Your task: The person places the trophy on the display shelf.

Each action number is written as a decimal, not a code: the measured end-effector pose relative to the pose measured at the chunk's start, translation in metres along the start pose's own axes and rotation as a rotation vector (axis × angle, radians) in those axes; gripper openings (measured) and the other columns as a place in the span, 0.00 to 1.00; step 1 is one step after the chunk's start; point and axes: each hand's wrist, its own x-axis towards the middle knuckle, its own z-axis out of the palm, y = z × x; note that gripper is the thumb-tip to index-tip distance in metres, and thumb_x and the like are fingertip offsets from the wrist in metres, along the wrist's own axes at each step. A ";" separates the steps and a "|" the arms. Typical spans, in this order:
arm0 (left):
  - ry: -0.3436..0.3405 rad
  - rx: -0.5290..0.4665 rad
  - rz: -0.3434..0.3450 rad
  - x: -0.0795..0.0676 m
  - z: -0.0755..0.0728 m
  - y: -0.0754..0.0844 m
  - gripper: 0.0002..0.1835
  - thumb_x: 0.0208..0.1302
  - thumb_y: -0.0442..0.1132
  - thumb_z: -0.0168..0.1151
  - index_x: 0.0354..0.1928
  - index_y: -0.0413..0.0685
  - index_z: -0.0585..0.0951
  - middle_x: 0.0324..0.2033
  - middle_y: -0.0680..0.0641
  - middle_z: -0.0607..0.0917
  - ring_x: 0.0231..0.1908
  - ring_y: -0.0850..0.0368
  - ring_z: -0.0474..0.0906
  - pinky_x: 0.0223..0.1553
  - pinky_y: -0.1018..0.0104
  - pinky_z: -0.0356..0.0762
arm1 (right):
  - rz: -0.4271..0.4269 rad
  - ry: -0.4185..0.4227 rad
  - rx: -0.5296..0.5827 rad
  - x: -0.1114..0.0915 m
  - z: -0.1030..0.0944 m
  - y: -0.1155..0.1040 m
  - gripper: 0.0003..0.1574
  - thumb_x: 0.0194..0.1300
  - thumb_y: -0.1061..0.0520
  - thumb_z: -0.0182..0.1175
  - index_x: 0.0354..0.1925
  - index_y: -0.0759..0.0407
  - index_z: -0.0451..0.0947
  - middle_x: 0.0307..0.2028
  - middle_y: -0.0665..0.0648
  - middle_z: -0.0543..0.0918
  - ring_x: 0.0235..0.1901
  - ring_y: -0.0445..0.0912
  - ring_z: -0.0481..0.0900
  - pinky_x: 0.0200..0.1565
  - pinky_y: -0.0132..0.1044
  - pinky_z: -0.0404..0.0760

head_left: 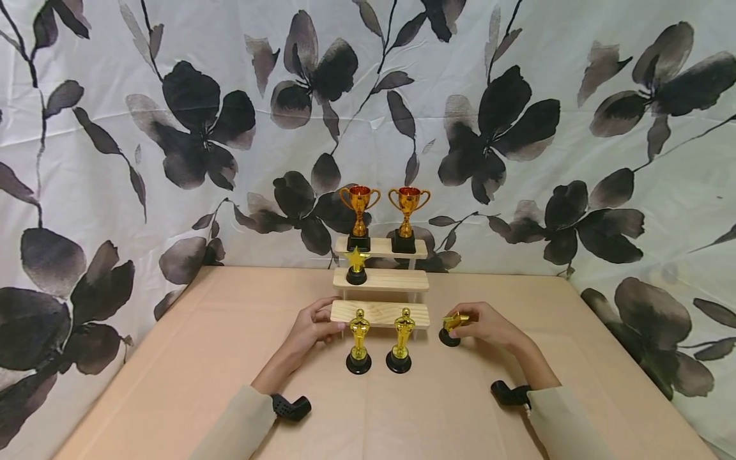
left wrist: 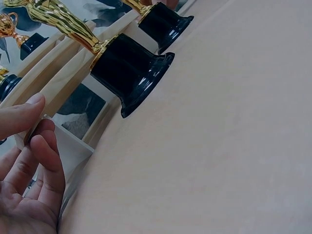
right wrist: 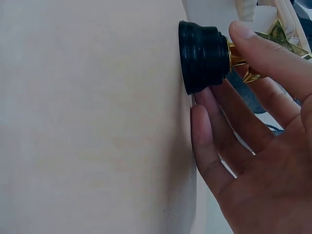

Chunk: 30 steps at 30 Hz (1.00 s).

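Observation:
My left hand [head_left: 315, 327] pinches the left end of the lowest board of a three-tier wooden display stand [head_left: 379, 313], its thumb on top in the left wrist view. To the stand's right, my right hand [head_left: 483, 322] holds a gold star trophy [right wrist: 204, 58] by its upper part. The trophy's round black base is right at the tabletop. Two gold figure trophies [head_left: 359, 338] with black bases stand upright in front of the stand, between my hands. Another star trophy [head_left: 356, 267] is on the middle board's left side. Two gold cup trophies [head_left: 406, 214] occupy the top board.
The table [head_left: 201, 383] has a peach-coloured cover. Behind it and along both sides hangs a white cloth [head_left: 397, 38] with dark flowers. A black wrist camera [head_left: 291, 407] sticks out from each sleeve.

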 end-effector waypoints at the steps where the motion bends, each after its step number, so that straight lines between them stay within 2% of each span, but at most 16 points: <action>1: -0.003 -0.002 0.000 0.000 0.000 0.000 0.40 0.62 0.33 0.73 0.75 0.42 0.67 0.31 0.55 0.84 0.26 0.60 0.73 0.28 0.71 0.75 | 0.001 -0.003 0.003 0.000 0.000 0.000 0.18 0.63 0.59 0.72 0.50 0.65 0.84 0.44 0.61 0.85 0.42 0.49 0.76 0.47 0.39 0.76; 17: 0.005 0.014 -0.003 -0.004 0.001 0.002 0.40 0.61 0.34 0.73 0.75 0.41 0.68 0.32 0.55 0.82 0.26 0.61 0.73 0.27 0.72 0.75 | -0.036 -0.018 -0.030 -0.002 0.003 0.000 0.11 0.64 0.61 0.70 0.43 0.67 0.83 0.35 0.58 0.82 0.36 0.46 0.74 0.40 0.34 0.74; 24: 0.007 0.011 0.003 -0.004 0.001 0.003 0.40 0.60 0.33 0.73 0.74 0.41 0.68 0.30 0.55 0.80 0.25 0.61 0.73 0.27 0.72 0.75 | -0.050 -0.014 -0.039 -0.003 0.004 -0.001 0.10 0.64 0.62 0.70 0.42 0.66 0.84 0.35 0.59 0.83 0.36 0.46 0.74 0.40 0.35 0.74; 30: 0.009 0.012 0.006 -0.005 0.001 0.003 0.40 0.60 0.33 0.73 0.74 0.41 0.68 0.30 0.55 0.78 0.25 0.61 0.73 0.27 0.72 0.75 | -0.031 0.000 -0.035 -0.004 0.003 -0.001 0.11 0.62 0.62 0.71 0.43 0.65 0.83 0.37 0.60 0.83 0.39 0.50 0.74 0.44 0.39 0.74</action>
